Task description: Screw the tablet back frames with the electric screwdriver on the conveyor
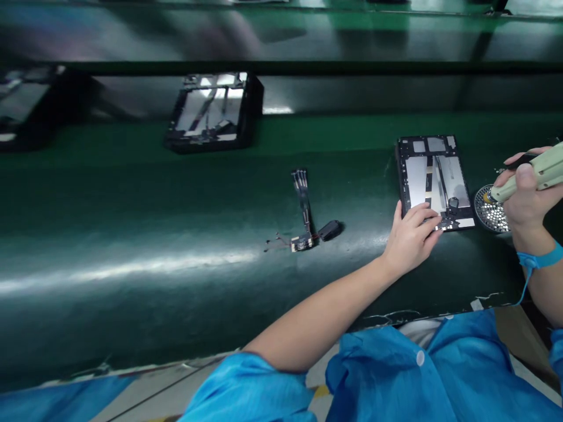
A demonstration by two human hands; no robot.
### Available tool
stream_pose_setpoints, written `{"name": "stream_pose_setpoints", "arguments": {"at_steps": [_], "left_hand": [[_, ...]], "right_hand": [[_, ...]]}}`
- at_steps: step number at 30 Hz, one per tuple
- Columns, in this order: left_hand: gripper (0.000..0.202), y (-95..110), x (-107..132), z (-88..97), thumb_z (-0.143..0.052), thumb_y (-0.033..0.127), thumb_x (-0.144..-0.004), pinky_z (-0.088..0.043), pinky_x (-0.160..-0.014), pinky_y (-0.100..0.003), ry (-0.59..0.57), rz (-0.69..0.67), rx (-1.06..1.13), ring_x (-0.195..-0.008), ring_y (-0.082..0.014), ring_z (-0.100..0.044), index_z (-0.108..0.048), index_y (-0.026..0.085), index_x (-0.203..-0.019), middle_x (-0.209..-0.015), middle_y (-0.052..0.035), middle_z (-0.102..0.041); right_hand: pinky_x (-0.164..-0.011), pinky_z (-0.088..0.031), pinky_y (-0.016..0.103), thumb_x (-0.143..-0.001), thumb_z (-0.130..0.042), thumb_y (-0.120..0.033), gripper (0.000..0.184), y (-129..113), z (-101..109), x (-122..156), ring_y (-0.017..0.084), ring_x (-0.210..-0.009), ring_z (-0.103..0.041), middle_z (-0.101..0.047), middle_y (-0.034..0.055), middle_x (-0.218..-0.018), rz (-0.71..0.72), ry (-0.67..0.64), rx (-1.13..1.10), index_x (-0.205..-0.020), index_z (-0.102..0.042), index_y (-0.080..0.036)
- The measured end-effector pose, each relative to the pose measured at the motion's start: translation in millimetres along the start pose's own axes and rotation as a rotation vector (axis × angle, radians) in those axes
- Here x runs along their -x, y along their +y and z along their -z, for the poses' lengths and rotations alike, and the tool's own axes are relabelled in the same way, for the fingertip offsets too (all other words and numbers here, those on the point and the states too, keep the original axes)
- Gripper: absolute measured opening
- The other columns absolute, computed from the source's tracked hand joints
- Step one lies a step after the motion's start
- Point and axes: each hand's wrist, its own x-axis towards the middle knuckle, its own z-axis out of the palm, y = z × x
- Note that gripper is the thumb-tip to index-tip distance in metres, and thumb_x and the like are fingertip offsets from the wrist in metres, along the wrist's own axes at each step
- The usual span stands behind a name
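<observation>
My left hand (411, 237) lies at the near-left corner of an opened tablet (416, 176), its fingers stretched out over the lower edge. The tablet's bare inside faces up, with silver panels, a black frame and flat cables. In my right hand (530, 199) is a pale green electric screwdriver (512, 189), the fingers wrapped round its body. The tip of the screwdriver is over or in a round metal dish (493, 225) full of small holes, right of the tablet. A blue strap (543, 257) circles my right wrist.
A small circuit board (301, 242) with ribbon cables (303, 196) and a black oval part (329, 230) lies on the green work surface (176, 217). Behind it is a thick stack of opened tablets (215, 111), with another dark stack (30, 105) at far left.
</observation>
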Motion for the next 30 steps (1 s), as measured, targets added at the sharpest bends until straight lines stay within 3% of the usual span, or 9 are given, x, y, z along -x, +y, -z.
{"name": "stream_pose_setpoints", "arguments": {"at_steps": [14, 21, 25, 30], "left_hand": [[0.023, 1, 0, 0.7, -0.059, 0.028, -0.101, -0.024, -0.123, -0.066, -0.02, 0.013, 0.003, -0.132, -0.0277, -0.06, -0.072, 0.02, -0.117, -0.12, -0.0101, -0.072], [0.027, 3, -2, 1.5, -0.066, 0.032, -0.096, -0.023, -0.124, -0.066, -0.034, 0.029, 0.037, -0.133, -0.0293, -0.059, -0.071, 0.018, -0.119, -0.123, -0.0112, -0.071], [0.029, 4, -5, 2.2, -0.069, 0.033, -0.094, -0.021, -0.124, -0.066, -0.065, 0.049, 0.051, -0.133, -0.03, -0.059, -0.071, 0.02, -0.12, -0.124, -0.0112, -0.071], [0.03, 5, -6, 2.3, -0.072, 0.033, -0.092, -0.019, -0.125, -0.067, -0.065, 0.054, 0.076, -0.132, -0.0303, -0.059, -0.072, 0.021, -0.119, -0.123, -0.0109, -0.071]], "right_hand": [[-0.042, -0.05, 0.032, -0.09, -0.078, -0.036, 0.021, 5, 0, 2, 0.014, -0.05, -0.058, -0.066, 0.0002, -0.08, 0.009, -0.005, 0.028, -0.103, -0.065, -0.026], [-0.037, -0.043, 0.026, -0.083, -0.069, -0.025, 0.013, -35, -18, 3, 0.013, -0.045, -0.057, -0.068, -0.0005, -0.08, 0.027, 0.063, -0.115, -0.096, -0.067, -0.024], [-0.036, -0.046, 0.028, -0.082, -0.071, -0.029, 0.019, -60, -36, 21, 0.014, -0.043, -0.056, -0.069, -0.0002, -0.084, -0.026, -0.086, -0.222, -0.101, -0.067, -0.025], [-0.039, -0.051, 0.031, -0.084, -0.074, -0.038, 0.026, -59, -44, 39, 0.015, -0.046, -0.059, -0.07, -0.0012, -0.091, -0.079, -0.295, -0.254, -0.108, -0.067, -0.033]]}}
